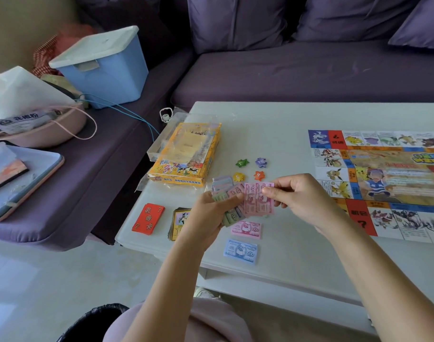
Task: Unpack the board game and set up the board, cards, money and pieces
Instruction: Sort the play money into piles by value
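- A purple sofa (309,70) is stretching behind the white table (272,119).
- Plump cushions (235,21) are leaning along its back.
- Daylight is falling on the pale floor (38,280).

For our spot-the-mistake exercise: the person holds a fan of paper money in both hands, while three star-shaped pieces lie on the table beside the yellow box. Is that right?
No: the head view shows four star-shaped pieces, not three, on the table beside the yellow box. The left hand and right hand do hold the fan of paper money.
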Demonstrator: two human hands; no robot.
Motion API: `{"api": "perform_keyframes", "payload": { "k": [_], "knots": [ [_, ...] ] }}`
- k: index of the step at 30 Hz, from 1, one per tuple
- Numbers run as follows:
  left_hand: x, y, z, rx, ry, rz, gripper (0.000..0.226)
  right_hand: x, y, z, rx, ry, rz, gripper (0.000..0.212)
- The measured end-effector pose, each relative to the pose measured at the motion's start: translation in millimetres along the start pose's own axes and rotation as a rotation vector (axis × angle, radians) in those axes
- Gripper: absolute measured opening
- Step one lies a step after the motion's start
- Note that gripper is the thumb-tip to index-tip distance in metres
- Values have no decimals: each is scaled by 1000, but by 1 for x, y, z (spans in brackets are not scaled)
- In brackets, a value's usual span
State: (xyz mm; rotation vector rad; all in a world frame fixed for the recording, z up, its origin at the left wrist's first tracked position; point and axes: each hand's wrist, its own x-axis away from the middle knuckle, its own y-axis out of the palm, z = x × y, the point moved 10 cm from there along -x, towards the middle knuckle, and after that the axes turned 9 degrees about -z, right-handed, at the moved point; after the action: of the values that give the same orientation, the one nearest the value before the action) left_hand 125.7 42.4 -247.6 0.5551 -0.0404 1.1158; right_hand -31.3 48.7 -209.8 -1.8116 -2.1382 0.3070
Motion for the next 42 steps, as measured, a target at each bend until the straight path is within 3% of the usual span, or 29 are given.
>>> {"api": "perform_keyframes", "payload": {
  "k": [9, 17, 26, 31, 35, 42],
  "knots": [
    [-3, 1, 2, -17, 12, -9, 32, -1, -2, -4, 147, 8, -28, 19],
    [-4, -7, 0, -153, 7, 66, 38, 2, 3, -5, 50, 7, -75, 18],
    [-3, -8, -6, -35, -58, 29, 31, 7, -4, 9, -147, 4, -4, 12],
    [-3, -9, -7, -111, -63, 61, 34, 7, -5, 8, -233, -8, 10, 10],
    [-4, -8, -7, -208, -81, 92, 42, 6, -1, 13, -236, 20, -14, 4],
    [-5, -3, -5, -282, -70, 78, 34, 5, 10, 19, -211, 58, -61, 8]
  ]
}}
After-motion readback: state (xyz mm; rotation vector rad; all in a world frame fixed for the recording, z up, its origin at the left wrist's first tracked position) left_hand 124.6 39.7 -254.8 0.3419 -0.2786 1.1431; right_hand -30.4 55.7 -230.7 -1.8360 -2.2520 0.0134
